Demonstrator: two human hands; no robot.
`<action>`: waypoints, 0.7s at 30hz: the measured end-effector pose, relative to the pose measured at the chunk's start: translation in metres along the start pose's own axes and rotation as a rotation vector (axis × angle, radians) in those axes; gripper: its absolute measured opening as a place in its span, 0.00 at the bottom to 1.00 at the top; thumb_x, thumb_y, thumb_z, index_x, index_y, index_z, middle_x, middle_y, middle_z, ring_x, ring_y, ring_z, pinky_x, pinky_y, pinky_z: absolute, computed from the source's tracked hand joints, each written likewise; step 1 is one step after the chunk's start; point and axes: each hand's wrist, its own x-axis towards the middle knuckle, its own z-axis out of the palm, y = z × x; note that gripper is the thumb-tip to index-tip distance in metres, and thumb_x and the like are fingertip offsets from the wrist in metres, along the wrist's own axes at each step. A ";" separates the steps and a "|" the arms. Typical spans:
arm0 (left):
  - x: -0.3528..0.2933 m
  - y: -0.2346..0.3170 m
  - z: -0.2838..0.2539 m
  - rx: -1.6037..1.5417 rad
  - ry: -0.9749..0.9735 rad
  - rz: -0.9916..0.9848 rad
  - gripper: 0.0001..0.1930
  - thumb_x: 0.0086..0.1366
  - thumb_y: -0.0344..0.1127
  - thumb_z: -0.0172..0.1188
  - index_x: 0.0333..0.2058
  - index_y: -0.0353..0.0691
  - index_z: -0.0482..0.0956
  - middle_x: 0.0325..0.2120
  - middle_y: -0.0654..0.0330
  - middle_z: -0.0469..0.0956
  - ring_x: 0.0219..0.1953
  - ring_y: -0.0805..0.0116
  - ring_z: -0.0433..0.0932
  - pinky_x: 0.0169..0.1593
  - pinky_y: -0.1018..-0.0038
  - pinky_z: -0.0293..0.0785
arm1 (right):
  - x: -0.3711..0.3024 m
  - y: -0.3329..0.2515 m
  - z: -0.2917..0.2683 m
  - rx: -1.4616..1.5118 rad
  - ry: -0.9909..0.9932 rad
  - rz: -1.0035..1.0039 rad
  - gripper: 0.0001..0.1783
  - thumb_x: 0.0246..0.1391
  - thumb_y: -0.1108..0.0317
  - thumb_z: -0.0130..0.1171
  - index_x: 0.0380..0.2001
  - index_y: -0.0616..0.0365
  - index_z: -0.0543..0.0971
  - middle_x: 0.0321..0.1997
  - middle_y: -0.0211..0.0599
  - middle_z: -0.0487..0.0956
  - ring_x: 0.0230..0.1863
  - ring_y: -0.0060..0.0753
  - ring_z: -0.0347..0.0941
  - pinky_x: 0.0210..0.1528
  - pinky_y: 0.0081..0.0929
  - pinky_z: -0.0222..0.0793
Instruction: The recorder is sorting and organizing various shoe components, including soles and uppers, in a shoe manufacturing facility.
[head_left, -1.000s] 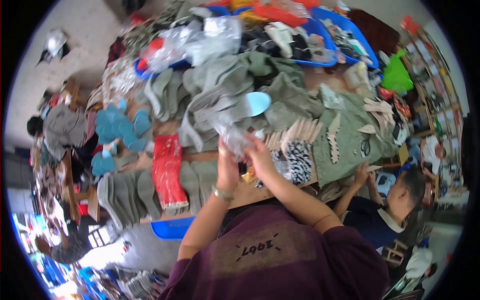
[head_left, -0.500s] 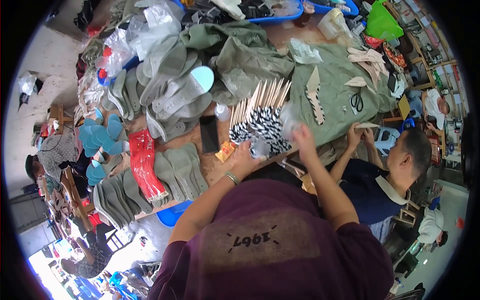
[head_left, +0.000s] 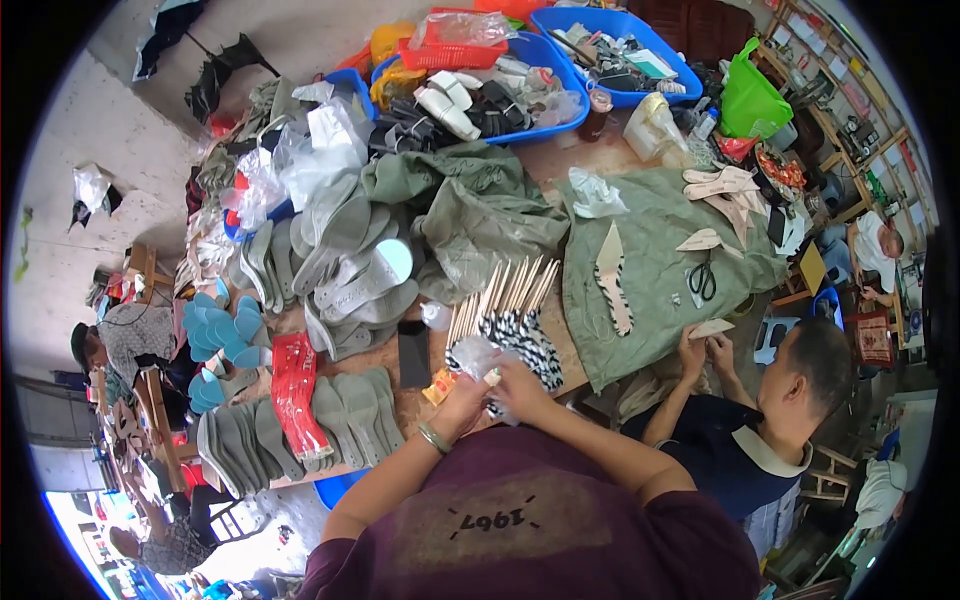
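Note:
My left hand (head_left: 462, 398) and my right hand (head_left: 525, 386) meet at the table's near edge, both closed on a crumpled clear plastic bag (head_left: 474, 354). A bracelet rings my left wrist. Just beyond the bag a row of zebra-patterned insoles (head_left: 508, 318) stands fanned on the wooden table (head_left: 413, 406). A small orange packet (head_left: 439, 386) lies by my left hand, and a black phone (head_left: 413, 353) lies flat to its left.
Grey insoles (head_left: 345, 408), a red packet (head_left: 293, 394) and blue insoles (head_left: 213, 335) lie left. Olive cloth (head_left: 655, 258) carries scissors (head_left: 702, 279) and cut soles. Blue bins (head_left: 610, 38) sit at the far edge. A seated person (head_left: 762, 425) works at my right.
My view has swung so the table sits higher and more central. My hands have drawn together at the near edge with the plastic bag between them; the person at right still handles a sole.

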 end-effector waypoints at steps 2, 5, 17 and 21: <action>0.009 0.012 -0.003 0.420 0.143 0.265 0.16 0.65 0.31 0.52 0.51 0.34 0.69 0.42 0.62 0.75 0.42 0.71 0.75 0.46 0.75 0.71 | 0.019 -0.020 -0.018 -0.051 -0.069 -0.056 0.19 0.47 0.72 0.56 0.46 0.60 0.74 0.50 0.49 0.72 0.52 0.50 0.68 0.56 0.36 0.63; 0.009 0.032 -0.024 0.275 0.276 0.368 0.10 0.66 0.33 0.50 0.44 0.38 0.75 0.36 0.64 0.76 0.37 0.76 0.74 0.39 0.77 0.71 | 0.027 -0.041 -0.056 0.086 -0.036 -0.185 0.15 0.49 0.71 0.55 0.42 0.61 0.75 0.48 0.48 0.72 0.50 0.49 0.68 0.53 0.35 0.64; -0.060 0.056 -0.110 1.298 0.054 -0.207 0.13 0.57 0.40 0.61 0.33 0.35 0.77 0.23 0.61 0.76 0.25 0.75 0.72 0.30 0.71 0.70 | -0.232 0.059 -0.099 -0.207 -0.936 1.025 0.19 0.53 0.55 0.55 0.41 0.57 0.80 0.41 0.44 0.80 0.40 0.38 0.78 0.40 0.32 0.72; -0.095 0.028 -0.163 1.124 -0.221 -0.120 0.16 0.56 0.40 0.57 0.40 0.36 0.74 0.31 0.59 0.76 0.32 0.74 0.72 0.35 0.70 0.70 | -0.303 0.101 -0.064 -0.010 -0.887 1.124 0.18 0.53 0.57 0.56 0.43 0.57 0.79 0.43 0.42 0.80 0.40 0.37 0.77 0.40 0.32 0.71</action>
